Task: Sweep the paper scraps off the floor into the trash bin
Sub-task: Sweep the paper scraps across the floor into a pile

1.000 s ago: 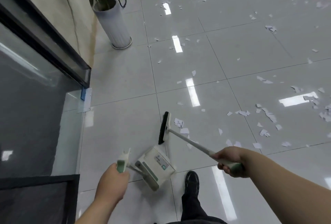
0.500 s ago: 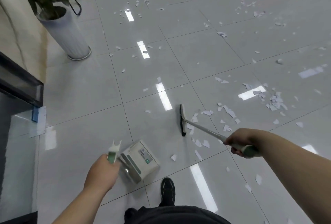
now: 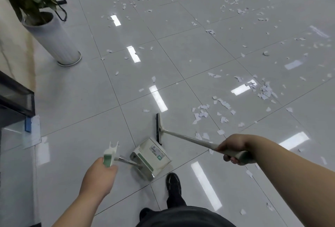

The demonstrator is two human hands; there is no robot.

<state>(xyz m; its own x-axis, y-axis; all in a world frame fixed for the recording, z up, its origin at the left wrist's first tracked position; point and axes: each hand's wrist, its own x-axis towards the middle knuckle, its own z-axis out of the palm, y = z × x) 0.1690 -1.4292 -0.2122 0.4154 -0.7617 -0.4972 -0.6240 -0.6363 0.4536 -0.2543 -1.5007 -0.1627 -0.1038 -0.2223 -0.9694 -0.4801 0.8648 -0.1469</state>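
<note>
Left hand [image 3: 97,177] is curled around the green-and-white grip at the top of the dustpan handle [image 3: 126,161], near in the scene and left of centre. That handle runs down and to the right to the dustpan [image 3: 152,155], a white pan with a green stripe and a label on its back. The pan sits on the floor [image 3: 72,99] just beyond a black shoe [image 3: 173,183].

At the near right, the right hand [image 3: 233,151] is closed around the pale grip of the broom [image 3: 188,138], fingers wrapped under it. The broom's long pale shaft slants from that hand toward the far left and ends in a narrow head with dark bristles [image 3: 157,127] resting on the tiles. The near end of the head meets or almost meets the far right corner of the dustpan; which of the 2 is unclear.

Paper scraps [image 3: 201,113] lie in a loose cluster right of the broom head, with a few more beside the shaft. A denser pile [image 3: 265,91] lies further right, and many small pieces are strewn across the far tiles. 1 scrap lies just beyond the head, to its left.

At the far left a potted plant [image 3: 54,40] in a tall white ribbed pot stands on the floor. A dark-framed glass panel [image 3: 16,98] runs along the left edge.
</note>
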